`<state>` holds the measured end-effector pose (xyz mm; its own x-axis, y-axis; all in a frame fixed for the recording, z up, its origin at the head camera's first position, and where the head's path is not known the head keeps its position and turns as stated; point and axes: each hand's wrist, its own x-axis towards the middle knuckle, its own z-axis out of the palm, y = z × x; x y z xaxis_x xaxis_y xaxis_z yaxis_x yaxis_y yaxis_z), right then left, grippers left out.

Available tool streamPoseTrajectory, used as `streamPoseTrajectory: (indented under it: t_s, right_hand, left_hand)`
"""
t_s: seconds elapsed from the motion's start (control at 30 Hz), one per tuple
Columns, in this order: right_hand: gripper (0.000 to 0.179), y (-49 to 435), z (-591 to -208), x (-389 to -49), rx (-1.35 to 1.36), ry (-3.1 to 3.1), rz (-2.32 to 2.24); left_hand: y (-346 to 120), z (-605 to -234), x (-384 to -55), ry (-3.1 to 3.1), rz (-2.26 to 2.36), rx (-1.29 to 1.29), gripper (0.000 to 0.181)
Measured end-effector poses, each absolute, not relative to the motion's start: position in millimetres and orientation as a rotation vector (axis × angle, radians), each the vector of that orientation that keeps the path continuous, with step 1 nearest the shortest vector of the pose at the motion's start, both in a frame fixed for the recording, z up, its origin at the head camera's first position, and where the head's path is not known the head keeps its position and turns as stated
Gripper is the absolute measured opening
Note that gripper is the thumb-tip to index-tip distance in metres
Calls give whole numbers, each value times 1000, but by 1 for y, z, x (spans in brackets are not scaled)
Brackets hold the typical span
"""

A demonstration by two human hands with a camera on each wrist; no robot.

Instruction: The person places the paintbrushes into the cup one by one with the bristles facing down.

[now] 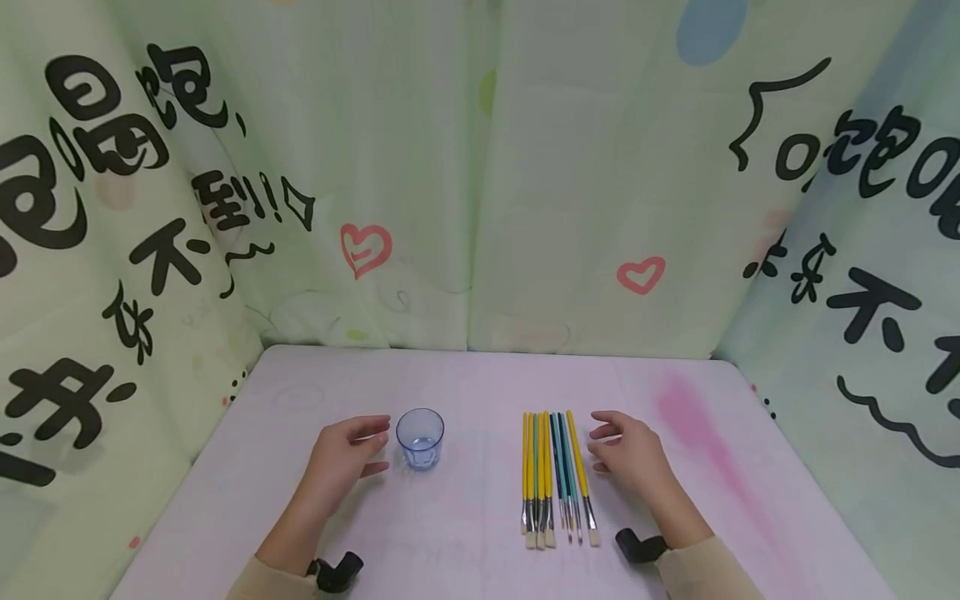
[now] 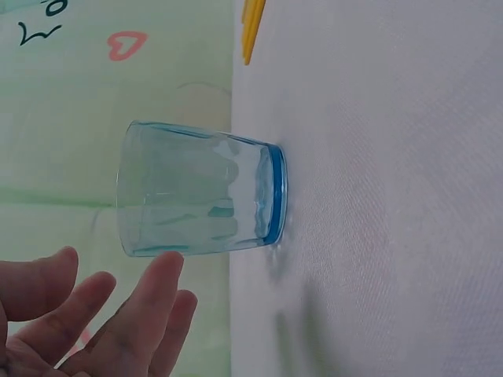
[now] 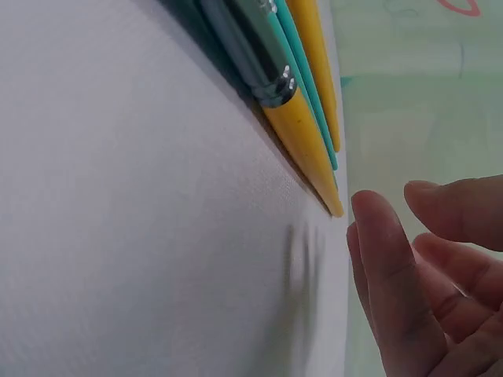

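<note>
A clear bluish drinking glass (image 1: 420,440) stands upright on the table, and the left wrist view shows the glass (image 2: 196,192) with a darker blue base. Just left of it is my left hand (image 1: 351,446), fingers loosely spread and holding nothing. Several paintbrushes (image 1: 555,467) with yellow, teal and dark handles lie side by side, bristles towards me. My right hand (image 1: 626,450) is at their right, close to the outermost yellow brush (image 1: 576,450), with relaxed fingers and nothing in them. In the right wrist view that yellow-handled brush (image 3: 302,149) lies before the fingertips.
A white table (image 1: 465,542) carries everything, with a pink patch (image 1: 697,425) on its right side. Pale green curtains (image 1: 555,183) with black lettering and hearts hang behind and at both sides. Black wrist mounts (image 1: 339,573) sit at both beige sleeves.
</note>
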<state>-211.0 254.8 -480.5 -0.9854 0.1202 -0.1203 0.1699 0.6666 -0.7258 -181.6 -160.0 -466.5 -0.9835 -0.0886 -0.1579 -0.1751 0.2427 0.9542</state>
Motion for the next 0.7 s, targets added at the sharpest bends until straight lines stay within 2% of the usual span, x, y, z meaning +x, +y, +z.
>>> streamPoseTrajectory:
  t_s: [0.27,0.7]
  right_hand:
    - [57,253,-483,-219,289,2708,-1324]
    - [53,244,-486,-230,340,2699,-1185]
  left_hand:
    - [-157,-469,-187,2314,1953,-299,38]
    - [-152,-473,-196,2231,1988,-337,38]
